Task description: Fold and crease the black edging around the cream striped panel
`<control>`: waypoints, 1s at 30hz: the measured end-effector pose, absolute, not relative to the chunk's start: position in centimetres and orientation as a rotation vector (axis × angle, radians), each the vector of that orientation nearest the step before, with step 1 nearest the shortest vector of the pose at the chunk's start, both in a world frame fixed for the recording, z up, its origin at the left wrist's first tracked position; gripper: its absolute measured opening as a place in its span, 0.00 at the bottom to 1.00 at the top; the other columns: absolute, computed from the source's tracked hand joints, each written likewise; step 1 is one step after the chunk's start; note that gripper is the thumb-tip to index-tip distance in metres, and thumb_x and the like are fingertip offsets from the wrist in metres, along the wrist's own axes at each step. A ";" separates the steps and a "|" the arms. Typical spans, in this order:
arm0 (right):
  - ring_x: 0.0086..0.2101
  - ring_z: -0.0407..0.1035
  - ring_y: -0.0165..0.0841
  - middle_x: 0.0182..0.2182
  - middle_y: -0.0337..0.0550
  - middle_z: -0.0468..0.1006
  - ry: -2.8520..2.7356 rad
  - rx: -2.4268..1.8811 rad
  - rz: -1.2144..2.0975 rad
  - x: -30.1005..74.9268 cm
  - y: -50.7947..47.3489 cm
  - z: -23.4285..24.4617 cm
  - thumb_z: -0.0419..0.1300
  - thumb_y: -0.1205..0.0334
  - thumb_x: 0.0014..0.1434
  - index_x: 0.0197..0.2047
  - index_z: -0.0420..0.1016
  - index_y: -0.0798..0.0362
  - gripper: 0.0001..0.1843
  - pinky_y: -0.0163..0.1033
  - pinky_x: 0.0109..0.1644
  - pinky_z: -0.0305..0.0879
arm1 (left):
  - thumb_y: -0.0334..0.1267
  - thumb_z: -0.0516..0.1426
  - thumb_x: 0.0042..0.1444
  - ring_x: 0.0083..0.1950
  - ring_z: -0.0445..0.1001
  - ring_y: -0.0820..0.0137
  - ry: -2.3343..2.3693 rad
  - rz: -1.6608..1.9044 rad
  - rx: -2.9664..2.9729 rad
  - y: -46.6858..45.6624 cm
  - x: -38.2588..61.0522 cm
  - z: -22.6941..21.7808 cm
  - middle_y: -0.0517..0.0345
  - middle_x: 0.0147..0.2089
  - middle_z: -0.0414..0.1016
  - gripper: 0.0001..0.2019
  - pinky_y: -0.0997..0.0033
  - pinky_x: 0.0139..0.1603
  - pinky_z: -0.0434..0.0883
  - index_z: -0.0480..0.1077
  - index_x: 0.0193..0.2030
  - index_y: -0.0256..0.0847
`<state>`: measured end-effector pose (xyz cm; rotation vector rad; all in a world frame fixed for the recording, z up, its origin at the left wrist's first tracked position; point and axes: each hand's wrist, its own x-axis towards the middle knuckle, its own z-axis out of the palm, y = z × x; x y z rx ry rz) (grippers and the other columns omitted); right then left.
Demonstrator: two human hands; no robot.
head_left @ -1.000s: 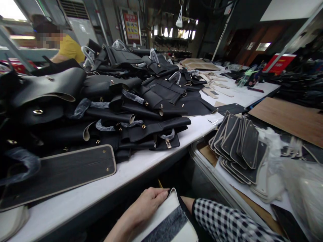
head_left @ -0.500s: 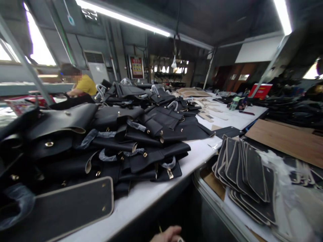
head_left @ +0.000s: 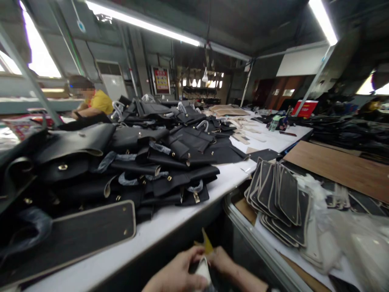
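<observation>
Low at the front edge of the table, my left hand (head_left: 178,271) is closed on a pale-edged piece (head_left: 203,269), whose lower part leaves the picture. Close beside it, my right hand (head_left: 223,260) is closed, its fingertips at a thin yellow strip (head_left: 207,242) that sticks up between the hands. What the strip belongs to cannot be made out. A large black panel with a pale border (head_left: 94,233) lies on the table to the left. Behind it is a heap of black handbags (head_left: 170,170) with gold fittings and plastic-wrapped handles.
On the right, a metal-edged stand (head_left: 243,221) bears a stack of black pale-edged panels (head_left: 288,194) beside clear plastic sheeting (head_left: 330,227). A brown board (head_left: 337,166) lies behind. A person in a yellow top (head_left: 101,101) is at the far left.
Both hands have come up into view with the pale-edged piece and the yellow strip; earlier only part of one hand showed. The view has shifted slightly to the right.
</observation>
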<state>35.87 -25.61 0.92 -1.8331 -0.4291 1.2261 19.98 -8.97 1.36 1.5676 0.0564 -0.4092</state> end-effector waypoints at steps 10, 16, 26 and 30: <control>0.22 0.70 0.33 0.26 0.43 0.77 -0.877 -1.894 1.735 37.4 -30.0 1.1 0.65 0.34 0.44 0.38 0.74 0.56 0.32 0.36 0.23 0.65 | 0.40 0.66 0.46 0.57 0.70 0.56 0.269 -0.452 1.504 -8.6 19.4 1.1 0.44 0.61 0.70 0.41 0.60 0.58 0.64 0.56 0.66 0.34; 0.26 0.65 0.32 0.22 0.44 0.72 -1.371 -2.290 0.781 38.6 -25.0 1.9 0.43 0.40 0.66 0.23 0.69 0.55 0.32 0.36 0.30 0.50 | 0.41 0.64 0.49 0.57 0.71 0.56 0.282 -0.457 1.403 -8.7 19.9 1.0 0.45 0.60 0.71 0.41 0.60 0.55 0.67 0.54 0.68 0.36; 0.24 0.70 0.37 0.21 0.51 0.79 -2.171 -2.139 0.341 39.3 -20.2 2.8 0.47 0.39 0.65 0.25 0.78 0.53 0.32 0.37 0.29 0.45 | 0.35 0.63 0.51 0.61 0.68 0.59 0.212 -0.333 1.288 -8.4 20.6 0.8 0.53 0.61 0.71 0.33 0.60 0.64 0.62 0.61 0.64 0.40; 0.23 0.70 0.36 0.22 0.49 0.79 -2.283 -2.055 0.283 39.1 -19.8 2.6 0.47 0.40 0.66 0.25 0.79 0.53 0.32 0.37 0.27 0.43 | 0.39 0.62 0.52 0.59 0.70 0.56 0.203 -0.317 1.407 -8.1 20.7 0.9 0.53 0.57 0.73 0.31 0.60 0.61 0.64 0.62 0.63 0.40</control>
